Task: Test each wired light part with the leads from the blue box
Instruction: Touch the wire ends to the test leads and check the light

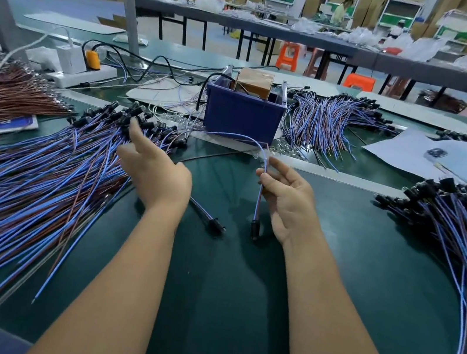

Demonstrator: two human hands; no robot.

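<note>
Right hand [287,198] pinching a blue-and-red wire [260,187] between thumb and fingertips, other fingers loosely curled, the wire hanging down to a black light part [254,229] dangling just above the green tabletop [238,286], and arching up and back toward the blue box [242,116]. Left hand [156,170] reaching out spread, fingers straight, holding nothing, fingertips touching the black ends of the left pile [42,169] of wired parts. Lying between the hands, a second part [216,225] with its dark lead running under the left wrist. Standing behind the hands, at the far edge of the green mat, the blue box holding a brown block [255,83] and metal posts, black cable [152,61] trailing out of it to the left. Fanning out just right of the box, another pile [322,120] of blue wires; spreading well to the right, a third pile [457,233]. Lying at far left, a bundle of brown wires [2,95], with a white power strip [82,76] carrying a white adapter and an orange plug behind it. Resting at far right on white paper [397,148], a phone [465,166]. Standing and sitting in the background by tables and stacked cartons, other people.
</note>
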